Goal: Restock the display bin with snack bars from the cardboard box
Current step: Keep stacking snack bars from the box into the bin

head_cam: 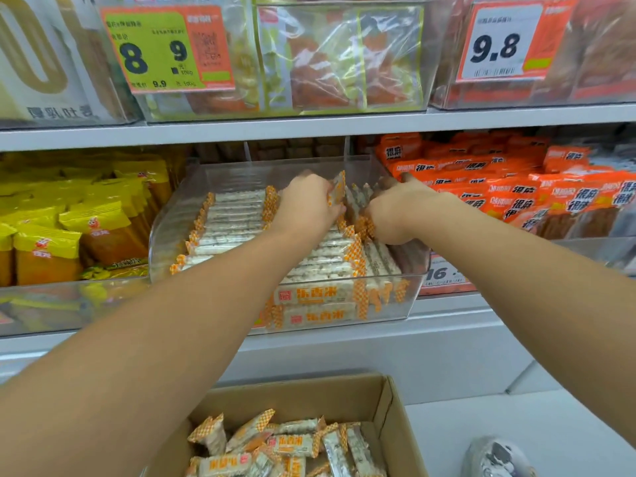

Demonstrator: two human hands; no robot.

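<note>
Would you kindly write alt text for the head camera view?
Both hands, left hand and right hand, grip snack bars inside a clear display bin on a shop shelf. Below, an open cardboard box holds more bars.

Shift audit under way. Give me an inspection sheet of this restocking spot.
Surface: grey shelf above, pale ledge below.
Job's things: clear display bin holds rows of snack bars; cardboard box below has loose bars.
Clutter: yellow packs left, orange packs right, price tags.
Grippers: left hand grips a bar; right hand fingers reach among bars, grip unclear.
Cables: nothing seen.
Surroundings: store shelving.
</note>
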